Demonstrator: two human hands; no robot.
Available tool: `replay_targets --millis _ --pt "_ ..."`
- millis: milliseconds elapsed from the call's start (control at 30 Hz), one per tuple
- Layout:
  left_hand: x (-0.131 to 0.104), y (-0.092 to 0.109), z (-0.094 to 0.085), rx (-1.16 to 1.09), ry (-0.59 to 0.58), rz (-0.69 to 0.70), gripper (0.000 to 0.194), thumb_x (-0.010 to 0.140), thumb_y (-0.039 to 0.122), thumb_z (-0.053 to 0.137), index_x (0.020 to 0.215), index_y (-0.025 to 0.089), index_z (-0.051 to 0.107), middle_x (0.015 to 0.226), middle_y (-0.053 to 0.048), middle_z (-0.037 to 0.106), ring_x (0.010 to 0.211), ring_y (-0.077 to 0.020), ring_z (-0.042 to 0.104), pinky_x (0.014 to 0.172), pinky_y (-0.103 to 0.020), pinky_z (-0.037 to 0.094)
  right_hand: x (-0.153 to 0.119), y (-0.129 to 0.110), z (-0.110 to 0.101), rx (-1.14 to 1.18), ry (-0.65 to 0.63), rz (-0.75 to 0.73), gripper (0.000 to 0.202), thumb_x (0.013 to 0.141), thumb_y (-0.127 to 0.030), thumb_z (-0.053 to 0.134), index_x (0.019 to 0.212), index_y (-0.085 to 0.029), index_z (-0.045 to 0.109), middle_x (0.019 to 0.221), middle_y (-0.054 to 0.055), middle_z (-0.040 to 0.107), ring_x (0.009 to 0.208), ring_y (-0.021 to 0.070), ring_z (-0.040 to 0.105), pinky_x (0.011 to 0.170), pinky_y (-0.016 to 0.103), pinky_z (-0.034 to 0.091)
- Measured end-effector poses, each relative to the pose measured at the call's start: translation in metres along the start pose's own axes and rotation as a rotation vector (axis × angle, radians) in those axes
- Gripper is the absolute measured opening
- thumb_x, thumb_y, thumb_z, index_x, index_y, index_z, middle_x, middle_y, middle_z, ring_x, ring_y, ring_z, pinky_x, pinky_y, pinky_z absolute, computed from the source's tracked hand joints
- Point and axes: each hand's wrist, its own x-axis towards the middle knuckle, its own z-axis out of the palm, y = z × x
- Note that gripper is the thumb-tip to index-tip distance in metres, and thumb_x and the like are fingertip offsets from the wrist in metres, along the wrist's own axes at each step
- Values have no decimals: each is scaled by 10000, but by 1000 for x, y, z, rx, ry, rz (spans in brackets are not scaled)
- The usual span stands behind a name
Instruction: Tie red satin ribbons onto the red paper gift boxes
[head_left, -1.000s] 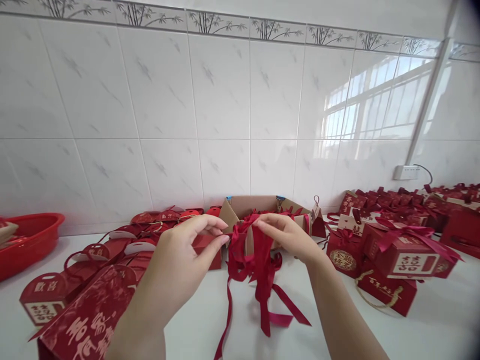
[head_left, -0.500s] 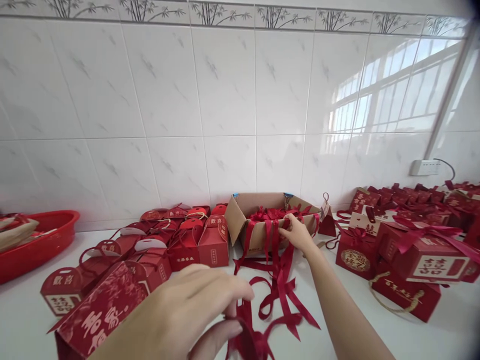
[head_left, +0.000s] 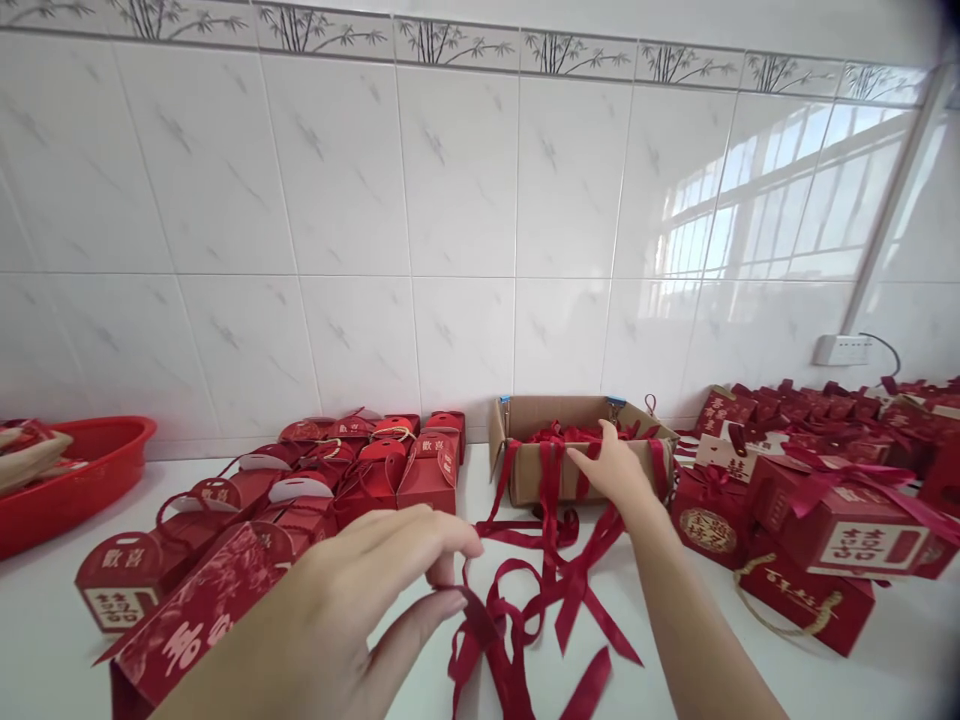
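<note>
Dark red ribbon [head_left: 501, 660] lies in loose strands on the white tabletop, with one strand rising to my left hand [head_left: 360, 590]. That hand's thumb and fingers pinch the strand, low in the foreground. Farther back, my right hand [head_left: 619, 470] is at the front wall of an open cardboard box [head_left: 531, 487]. Its thumb and fingers are spread apart, the fingertips over the box rim, with no ribbon visibly gripped. More red ribbon [head_left: 555, 432] fills the box, and several lengths hang over its front wall onto the table.
Red gift boxes [head_left: 429, 478] stand in rows at left, one larger red box [head_left: 187, 610] nearest my left arm. Stacked red boxes [head_left: 862, 520] stand right of my right forearm. A red plastic basin [head_left: 97, 480] is at far left. A tiled wall [head_left: 457, 180] rises behind.
The cardboard box has shifted right and turned slightly, with my right hand at its front. My right fingers have spread. My left hand has moved a little left, still on its ribbon.
</note>
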Motion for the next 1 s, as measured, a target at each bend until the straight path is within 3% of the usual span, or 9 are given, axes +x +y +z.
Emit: replay_targets --millis 133,267,400,500,600,733,833,900,1000 --pt "7 1 1 -38 41 -11 85 832 251 548 888 280 605 802 48 685 683 -121 656 593 -183 518 -45 -35 -56 44 -24 -228 519 855 -514 435 1231 -173 546 1246 135 557 1158 277 524 940 393 443" --pt "18 4 3 -107 68 -30 73 824 220 569 870 265 604 794 45 687 686 -110 654 607 -178 516 -93 -54 -89 -25 -168 -387 399 871 -513 423 1153 -309 617 1074 42 665 1041 268 595 955 490 419" --pt "25 6 7 -165 84 -44 63 814 197 587 848 247 602 797 40 679 692 -107 644 614 -177 520 -84 -46 -73 9 -441 -388 295 842 -424 509 1051 -319 690 961 31 709 814 239 660 766 397 512" --pt "24 8 7 -167 122 -57 55 826 207 568 862 238 597 809 20 679 688 -118 642 541 -167 511 -57 -32 -53 42 -485 -287 139 758 -321 629 766 -242 742 728 49 705 570 193 614 548 304 478" --pt "22 8 6 -153 160 -68 68 824 224 574 885 241 597 821 7 684 694 -131 650 494 -162 501 -51 -25 -58 65 -472 -305 177 776 -334 621 678 -222 716 598 28 647 461 153 535 456 276 421" --pt "24 9 8 -172 205 -72 111 815 218 588 920 253 597 854 12 695 734 -138 666 555 -181 531 -82 -42 -88 240 -362 -517 294 884 -415 495 819 -233 716 615 5 625 501 141 536 449 257 418" --pt "30 13 15 -205 220 -45 181 812 202 604 979 265 582 866 27 695 784 -138 672 679 -219 554 -108 -65 -96 519 -252 -574 276 878 -405 537 1067 -249 665 845 29 682 722 166 627 600 270 515" --pt "34 16 20 -242 224 -18 192 817 198 609 993 264 572 866 33 692 811 -133 672 737 -235 553 -118 -76 -92 745 -339 -613 325 849 -374 599 1153 -260 616 970 41 683 857 182 647 712 297 548" --pt "38 19 25 -293 258 -17 168 821 187 610 970 253 567 877 34 691 850 -126 667 780 -239 543 -123 -84 -84 965 -458 -632 255 823 -303 650 1074 -261 645 981 35 688 888 173 660 744 295 565"
